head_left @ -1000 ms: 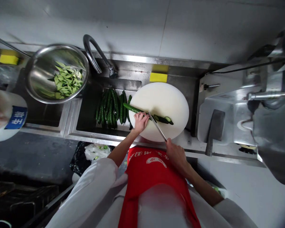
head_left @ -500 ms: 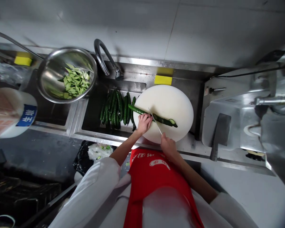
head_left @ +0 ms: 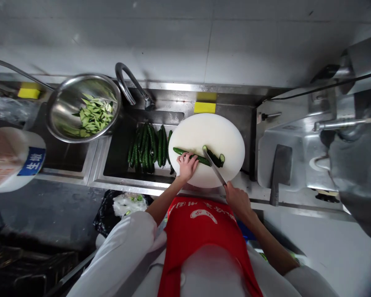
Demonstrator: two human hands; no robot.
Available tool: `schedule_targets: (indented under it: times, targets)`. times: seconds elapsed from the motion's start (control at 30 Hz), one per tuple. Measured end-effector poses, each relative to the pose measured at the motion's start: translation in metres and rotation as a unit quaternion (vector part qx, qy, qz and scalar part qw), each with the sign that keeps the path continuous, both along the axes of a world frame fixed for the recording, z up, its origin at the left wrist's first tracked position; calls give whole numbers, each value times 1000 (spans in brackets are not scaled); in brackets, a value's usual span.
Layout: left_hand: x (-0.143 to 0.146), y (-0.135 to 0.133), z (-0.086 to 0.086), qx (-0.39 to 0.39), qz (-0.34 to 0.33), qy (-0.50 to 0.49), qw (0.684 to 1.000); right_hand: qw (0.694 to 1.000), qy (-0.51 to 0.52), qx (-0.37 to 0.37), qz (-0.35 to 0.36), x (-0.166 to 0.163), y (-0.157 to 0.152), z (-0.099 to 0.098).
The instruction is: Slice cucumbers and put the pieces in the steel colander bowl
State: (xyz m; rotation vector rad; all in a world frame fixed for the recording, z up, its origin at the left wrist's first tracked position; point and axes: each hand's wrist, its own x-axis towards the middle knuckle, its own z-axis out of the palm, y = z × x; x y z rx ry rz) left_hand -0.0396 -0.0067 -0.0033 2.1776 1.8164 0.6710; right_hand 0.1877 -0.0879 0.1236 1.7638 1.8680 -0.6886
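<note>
On a round white cutting board (head_left: 204, 128) lies a long green cucumber (head_left: 179, 151), with my left hand (head_left: 188, 166) holding it down from above, fingers bent over its middle. My right hand (head_left: 238, 202) is closed around the handle of a knife (head_left: 216, 170). The blade slants up and left past the cucumber's right end, its tip at other cut cucumber pieces (head_left: 216, 159). A pale cut face shows at the right of these pieces. Left of the board, several whole cucumbers (head_left: 146, 146) lie side by side in the sink (head_left: 117, 165).
A steel bowl (head_left: 60, 111) of sliced cucumber stands at the left, near a curved faucet (head_left: 123, 78). Behind the board is a yellow block (head_left: 205, 107). A cleaver (head_left: 281, 165) rests on a metal machine (head_left: 299, 144) at right. Below the sink hangs a black bag (head_left: 105, 214).
The knife has swung to the right of the cucumber, its blade turned to slant the other way. My left hand has spread over the cucumber. The cut pieces have shifted beside its right end.
</note>
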Motion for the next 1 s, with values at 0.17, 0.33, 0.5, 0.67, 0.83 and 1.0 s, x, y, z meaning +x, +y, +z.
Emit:
schedule_targets:
  times: [0.17, 0.33, 0.5, 0.67, 0.83, 1.0]
  targets:
    - [2, 8, -2, 0, -41, 23, 999, 1000, -1, -14, 0, -7, -12, 19]
    - [1, 11, -2, 2, -48, 30, 998, 1000, 6, -23, 12, -10, -16, 24]
    - [3, 11, -1, 7, -50, 21, 998, 999, 12, -25, 17, -25, 2, 4]
    - [-12, 14, -3, 5, -29, -1, 1000, 1000, -8, -7, 24, -39, 21, -16]
    - [-26, 17, -6, 1, -27, 4, 1000, 1000, 1, 15, 23, -32, 14, 3]
    - [-24, 18, -7, 8, -25, 5, 1000, 999, 14, -3, 45, -34, 5, 19]
